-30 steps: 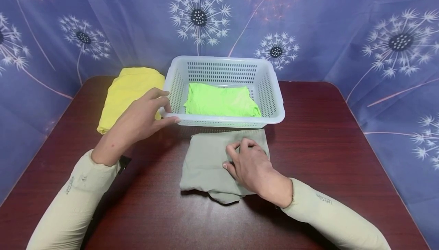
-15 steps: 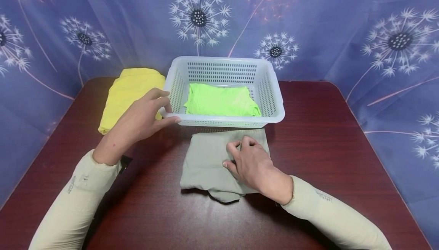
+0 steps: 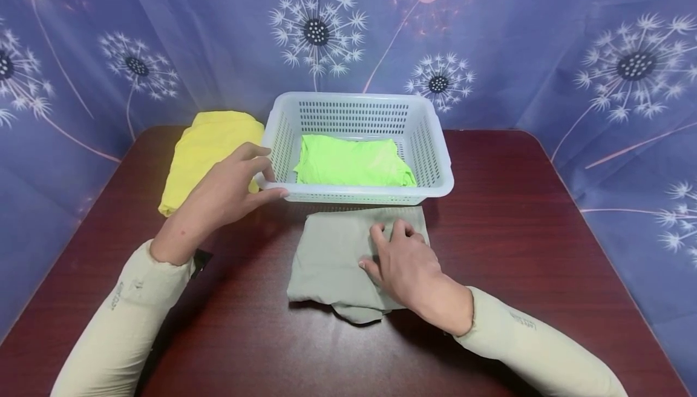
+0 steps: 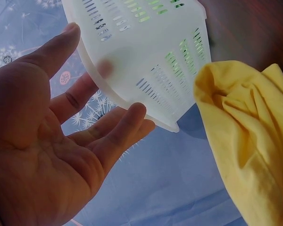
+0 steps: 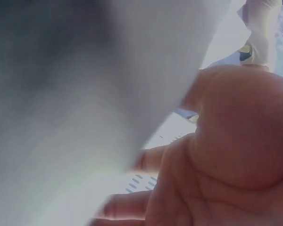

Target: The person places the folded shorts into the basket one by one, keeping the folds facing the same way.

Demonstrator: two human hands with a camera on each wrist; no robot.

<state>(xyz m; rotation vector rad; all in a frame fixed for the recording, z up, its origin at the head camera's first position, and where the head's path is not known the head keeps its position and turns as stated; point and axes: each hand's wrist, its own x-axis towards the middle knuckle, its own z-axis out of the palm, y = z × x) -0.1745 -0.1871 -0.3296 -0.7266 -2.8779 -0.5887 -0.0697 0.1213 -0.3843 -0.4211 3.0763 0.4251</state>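
My left hand (image 3: 231, 185) is at the front left corner of a pale plastic basket (image 3: 356, 192). Its fingers reach over the rim and the thumb lies on the near side; through the translucent wall a fingertip shows in the left wrist view. A bright green folded cloth (image 3: 351, 161) lies inside. In front of the basket is a grey-green folded cloth (image 3: 332, 258), one flap sticking out at its near edge. Bent fingertips of my right hand (image 3: 408, 264) rest on its right part, thumb apart from them. Blurred cloth fills much of the right wrist view.
A yellow folded cloth (image 3: 212, 143) lies left of the basket, partly behind my left hand. Everything stands on a dark red-brown wooden table (image 3: 506, 215). A blue curtain (image 3: 218, 34) with dandelion prints hangs close behind it.
My right hand has shifted slightly to the right over the grey-green cloth, its fingers a little more spread. The left hand stays at the basket's corner.
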